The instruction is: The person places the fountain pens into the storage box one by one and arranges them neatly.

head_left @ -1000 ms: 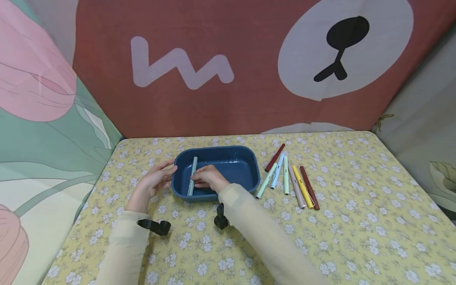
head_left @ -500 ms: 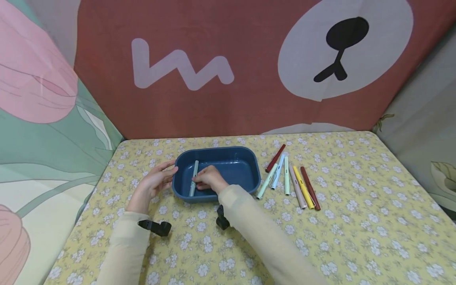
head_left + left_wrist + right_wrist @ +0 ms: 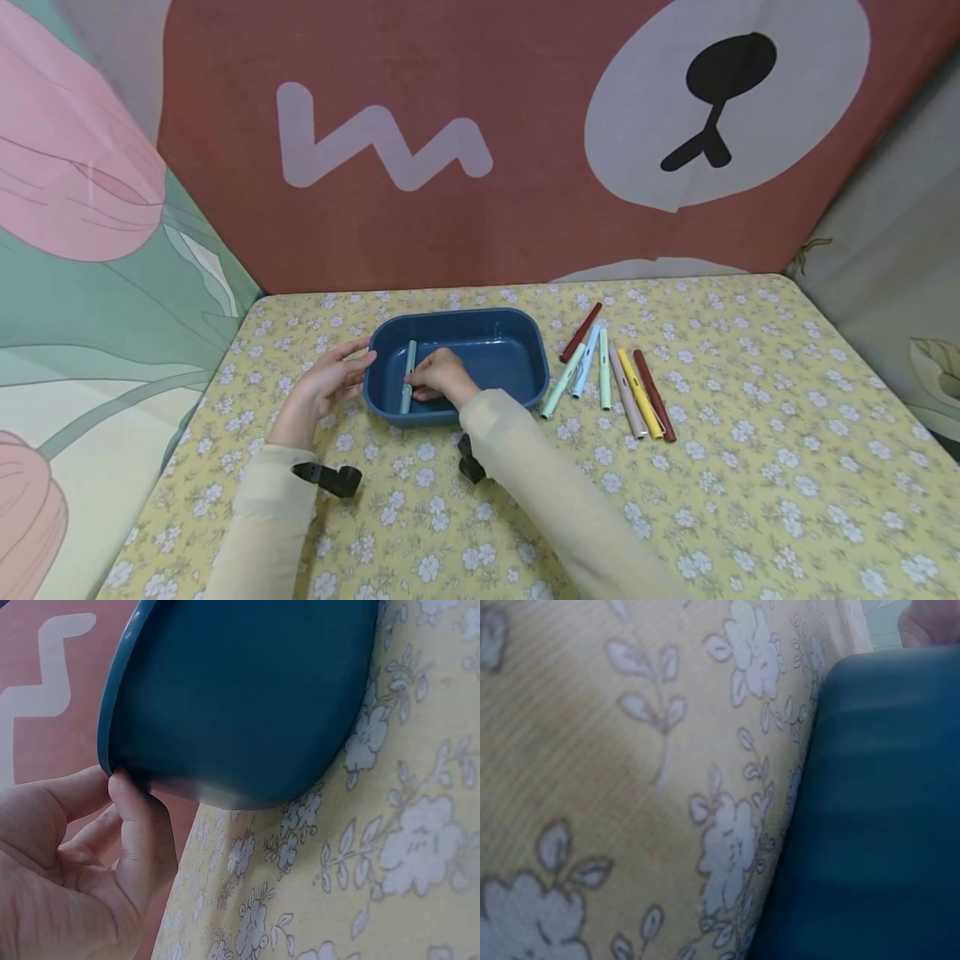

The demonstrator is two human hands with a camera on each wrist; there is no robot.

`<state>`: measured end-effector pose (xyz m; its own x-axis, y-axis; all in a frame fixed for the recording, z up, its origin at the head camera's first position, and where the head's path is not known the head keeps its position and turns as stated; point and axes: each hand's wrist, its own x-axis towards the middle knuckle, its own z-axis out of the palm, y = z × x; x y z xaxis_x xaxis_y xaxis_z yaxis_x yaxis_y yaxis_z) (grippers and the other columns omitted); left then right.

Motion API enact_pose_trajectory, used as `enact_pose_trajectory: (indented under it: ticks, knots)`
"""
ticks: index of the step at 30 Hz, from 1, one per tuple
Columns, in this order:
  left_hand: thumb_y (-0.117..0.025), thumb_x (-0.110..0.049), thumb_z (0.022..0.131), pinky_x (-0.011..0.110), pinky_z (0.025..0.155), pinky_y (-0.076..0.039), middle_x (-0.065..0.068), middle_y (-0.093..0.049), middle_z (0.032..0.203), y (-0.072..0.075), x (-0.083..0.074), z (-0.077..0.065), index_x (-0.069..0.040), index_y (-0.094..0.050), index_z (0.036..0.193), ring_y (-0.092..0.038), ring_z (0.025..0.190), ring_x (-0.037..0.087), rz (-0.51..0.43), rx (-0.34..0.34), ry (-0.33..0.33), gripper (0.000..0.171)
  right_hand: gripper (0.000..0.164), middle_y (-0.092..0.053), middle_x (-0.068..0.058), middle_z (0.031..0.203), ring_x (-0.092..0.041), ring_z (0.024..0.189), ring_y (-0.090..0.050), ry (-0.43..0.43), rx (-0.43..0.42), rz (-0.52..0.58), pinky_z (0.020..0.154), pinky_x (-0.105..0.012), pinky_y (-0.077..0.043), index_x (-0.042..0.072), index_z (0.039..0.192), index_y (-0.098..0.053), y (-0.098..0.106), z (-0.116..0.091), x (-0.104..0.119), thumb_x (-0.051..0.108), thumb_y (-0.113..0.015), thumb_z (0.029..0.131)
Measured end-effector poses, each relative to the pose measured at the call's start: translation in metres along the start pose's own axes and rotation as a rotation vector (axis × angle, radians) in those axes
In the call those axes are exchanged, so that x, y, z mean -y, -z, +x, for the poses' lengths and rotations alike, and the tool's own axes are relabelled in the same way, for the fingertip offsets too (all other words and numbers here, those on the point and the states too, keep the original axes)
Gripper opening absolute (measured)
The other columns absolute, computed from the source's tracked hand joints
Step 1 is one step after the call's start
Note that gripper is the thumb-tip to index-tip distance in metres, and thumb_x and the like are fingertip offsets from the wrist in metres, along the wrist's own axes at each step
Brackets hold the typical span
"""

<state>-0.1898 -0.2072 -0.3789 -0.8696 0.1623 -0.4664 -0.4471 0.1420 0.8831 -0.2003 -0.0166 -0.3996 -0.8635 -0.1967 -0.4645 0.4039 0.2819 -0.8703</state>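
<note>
A dark blue rectangular tub (image 3: 495, 367) stands on the table. At its left end my left hand (image 3: 326, 385) holds the rim, and in the left wrist view the thumb and a finger of that hand (image 3: 90, 862) meet at the tub's edge (image 3: 112, 712). Inside the tub, towards the left, lies a pale grey-green pen (image 3: 410, 358), pointing away from me. My right hand (image 3: 444, 375) reaches over the near wall and pinches this pen below its middle. In the right wrist view the tub's outer wall (image 3: 885, 802) hides the right fingers.
Right of the tub lie several pens: a dark red pen (image 3: 581, 332), pale green pens (image 3: 562, 382), a light blue pen (image 3: 586, 362), a mauve pen (image 3: 627, 396), a yellow pen (image 3: 640, 393) and another dark red pen (image 3: 654, 396). A flowered cloth (image 3: 750, 467) covers the table.
Inside the tub, the pen has shifted slightly towards me and stands a little straighter, still in my right fingers. The left hand keeps its place at the rim.
</note>
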Motion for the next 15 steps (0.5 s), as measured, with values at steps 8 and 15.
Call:
enact_pose_trajectory:
  ticks: [8, 15]
  knots:
    - [-0.053, -0.027, 0.099, 0.016, 0.056, -0.049, -0.012, -0.064, 0.075, 0.0002, 0.0001, -0.0001, -0.02, -0.024, 0.153, -0.06, 0.063, 0.0, -0.007, 0.003, 0.004, 0.062, 0.021, -0.068, -0.011, 0.078, -0.006, 0.048, -0.058, 0.0, 0.008, 0.018, 0.051, -0.018, -0.052, -0.006, 0.102, -0.067, -0.0001, 0.0013, -0.0007, 0.005, -0.071, 0.085]
    - [-0.053, -0.028, 0.099, 0.016, 0.056, -0.049, -0.012, -0.064, 0.075, 0.0, 0.0, -0.0008, -0.02, -0.024, 0.153, -0.06, 0.063, 0.0, -0.009, 0.002, 0.001, 0.062, 0.021, -0.07, -0.019, 0.097, -0.007, 0.051, -0.059, -0.007, 0.03, 0.052, 0.058, -0.021, -0.055, -0.005, 0.106, -0.067, 0.0021, -0.0009, 0.0011, 0.006, -0.068, 0.087]
